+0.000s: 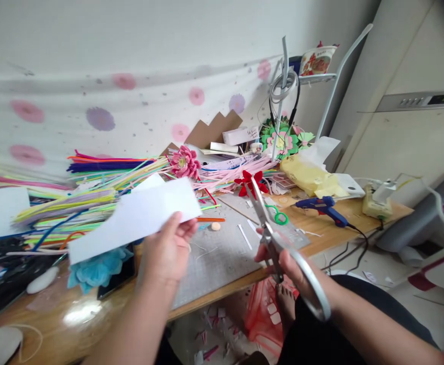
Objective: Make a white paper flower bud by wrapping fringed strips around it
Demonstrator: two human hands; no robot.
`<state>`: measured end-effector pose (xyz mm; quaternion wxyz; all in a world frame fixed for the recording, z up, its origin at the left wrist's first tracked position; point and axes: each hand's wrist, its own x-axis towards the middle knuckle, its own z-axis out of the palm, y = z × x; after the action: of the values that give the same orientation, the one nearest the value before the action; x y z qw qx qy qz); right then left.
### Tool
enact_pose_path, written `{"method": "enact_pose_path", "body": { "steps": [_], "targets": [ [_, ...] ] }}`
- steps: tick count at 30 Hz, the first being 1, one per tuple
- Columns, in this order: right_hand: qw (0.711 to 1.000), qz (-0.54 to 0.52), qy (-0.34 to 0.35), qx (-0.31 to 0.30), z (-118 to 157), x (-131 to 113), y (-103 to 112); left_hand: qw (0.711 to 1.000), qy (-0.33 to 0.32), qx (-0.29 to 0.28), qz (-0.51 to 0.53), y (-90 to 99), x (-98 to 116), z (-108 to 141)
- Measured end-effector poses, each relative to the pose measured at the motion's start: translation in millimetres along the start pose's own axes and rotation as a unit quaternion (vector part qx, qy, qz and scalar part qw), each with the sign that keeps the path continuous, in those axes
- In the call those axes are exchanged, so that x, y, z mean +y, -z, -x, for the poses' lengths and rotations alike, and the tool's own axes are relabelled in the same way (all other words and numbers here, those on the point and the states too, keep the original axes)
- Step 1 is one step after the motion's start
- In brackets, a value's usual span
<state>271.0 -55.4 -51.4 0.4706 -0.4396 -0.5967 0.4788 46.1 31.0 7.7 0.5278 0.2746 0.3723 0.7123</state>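
My left hand grips a piece of white paper by its lower right edge, thumb on top. The paper has a curved cut along its lower side and hangs over the pipe cleaners and a blue flower. In my right hand is a large pair of metal scissors, blades pointing up and away, apart from the paper. Beyond the blade tips lies a red flower. Below both hands is a grey cutting mat, with a green coil and a small beige round piece on it.
Bundles of coloured pipe cleaners cover the table's back left, near a pink flower. A blue glue gun lies at right, its cord running past a power strip. A white stand rises behind. A red plastic bag is below the table edge.
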Motion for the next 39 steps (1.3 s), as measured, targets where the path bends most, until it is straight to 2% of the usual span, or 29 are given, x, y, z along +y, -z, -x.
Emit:
{"method": "enact_pose_path", "body": {
  "steps": [2, 5, 12, 19, 39],
  "targets": [
    [0.998, 0.036, 0.025, -0.037, 7, 1, -13, 0.999, -0.001, -0.034, 0.03, -17.3, -22, 17],
    [0.996, 0.073, 0.041, -0.029, 16, 1, -26, 0.997, -0.021, -0.044, 0.054, -32.8, -41, 32],
    [0.992, 0.104, 0.065, 0.016, 17, -2, -31, 0.997, -0.015, -0.038, 0.061, -40.5, -56, 45],
    [0.989, 0.122, 0.076, 0.041, 14, -7, -29, 0.996, -0.025, -0.05, 0.069, -43.2, -64, 55],
    [0.987, 0.114, 0.102, 0.05, 15, -12, -29, 0.995, -0.029, -0.062, 0.072, -40.2, -67, 54]
  ]
}}
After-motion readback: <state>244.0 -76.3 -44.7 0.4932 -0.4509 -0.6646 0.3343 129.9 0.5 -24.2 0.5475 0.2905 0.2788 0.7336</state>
